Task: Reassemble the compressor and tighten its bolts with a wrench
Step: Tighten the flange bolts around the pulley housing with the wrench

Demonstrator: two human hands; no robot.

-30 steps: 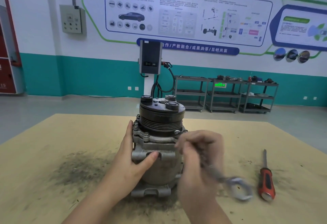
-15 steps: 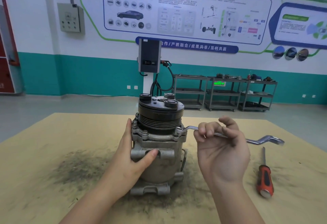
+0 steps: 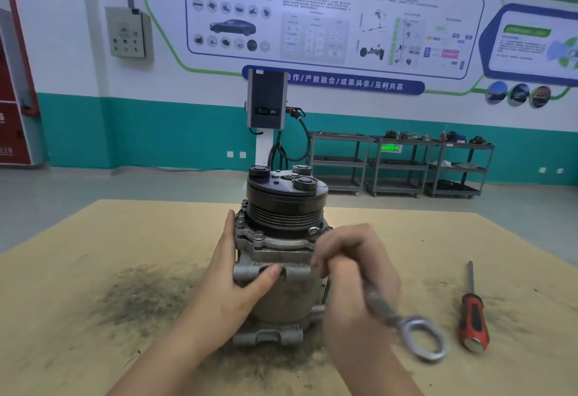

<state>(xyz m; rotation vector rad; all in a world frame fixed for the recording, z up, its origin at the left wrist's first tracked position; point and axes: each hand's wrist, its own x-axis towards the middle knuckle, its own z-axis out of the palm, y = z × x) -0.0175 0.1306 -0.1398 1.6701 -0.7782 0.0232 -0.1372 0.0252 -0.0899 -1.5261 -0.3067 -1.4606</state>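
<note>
Two bare forearms are showing from the bottom edge, no sleeves, no gloves, no watch or bands on either wrist. The left hand (image 3: 233, 286) is showing its back and thumb, nails short and unpainted, no rings. The right hand (image 3: 353, 277) is blurring a bit, knuckles and back are showing, no rings or markings visible on it either.

Blue wall banner (image 3: 333, 83), far beyond both hands: 合作/产教融合/成果共享/互利共赢
Green exit sign (image 3: 390, 147), behind the carts (image 3: 397, 164): running-figure symbol, arrow
</note>
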